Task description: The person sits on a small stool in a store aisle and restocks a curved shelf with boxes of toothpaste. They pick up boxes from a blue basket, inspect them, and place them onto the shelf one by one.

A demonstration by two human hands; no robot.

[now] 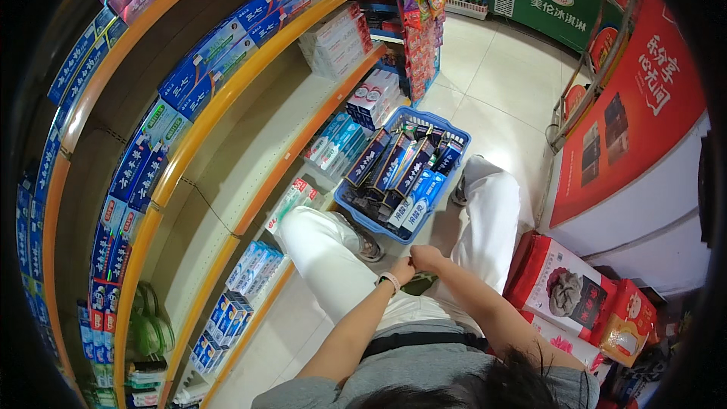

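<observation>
My left hand, with a pale band on its wrist, and my right hand meet in front of my lap. Their fingers are folded in against each other, and whether something small is between them is not visible. Just beyond them, between my legs, a blue plastic basket stands on the floor. Dark blue toothpaste boxes fill much of it in a loose pile. Light blue and white toothpaste boxes lie at its near right side.
Curved shelves with orange edges run along the left, holding toothpaste boxes. Hanging snack packets are at the far end of the shelves. At right are a red poster panel, a metal rack and bagged goods.
</observation>
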